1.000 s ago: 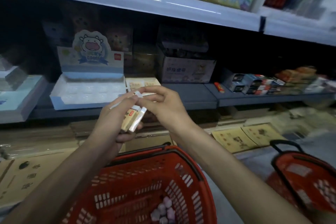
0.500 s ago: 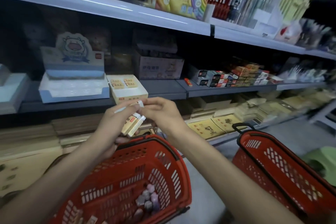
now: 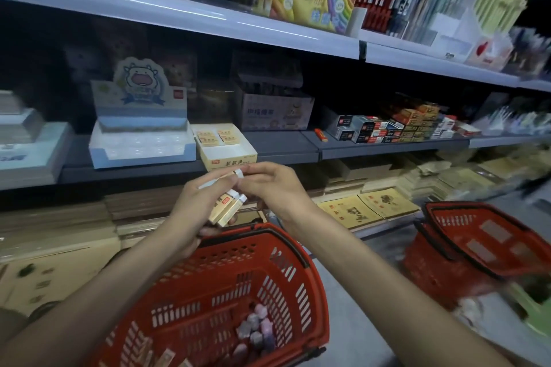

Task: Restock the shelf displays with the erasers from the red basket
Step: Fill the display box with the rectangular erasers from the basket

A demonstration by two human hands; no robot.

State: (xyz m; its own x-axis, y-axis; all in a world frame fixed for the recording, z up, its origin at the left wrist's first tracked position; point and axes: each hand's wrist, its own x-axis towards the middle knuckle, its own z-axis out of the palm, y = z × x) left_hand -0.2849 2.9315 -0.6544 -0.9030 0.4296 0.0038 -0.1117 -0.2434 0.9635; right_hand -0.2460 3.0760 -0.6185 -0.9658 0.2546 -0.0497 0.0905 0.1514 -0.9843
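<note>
While clutching erasers in left hand mid-frame, still pinching topmost with right hand; now facing yellow box, ready to restock.

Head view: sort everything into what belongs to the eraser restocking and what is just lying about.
Job: erasers, left hand holding them, right hand pinching one, red basket, yellow eraser box on the shelf.
Lying about: second red basket, 3D box, notebooks.

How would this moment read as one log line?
left hand: holds erasers | right hand: pinches top eraser | basket: below hands | shelf tray: part filled
</note>
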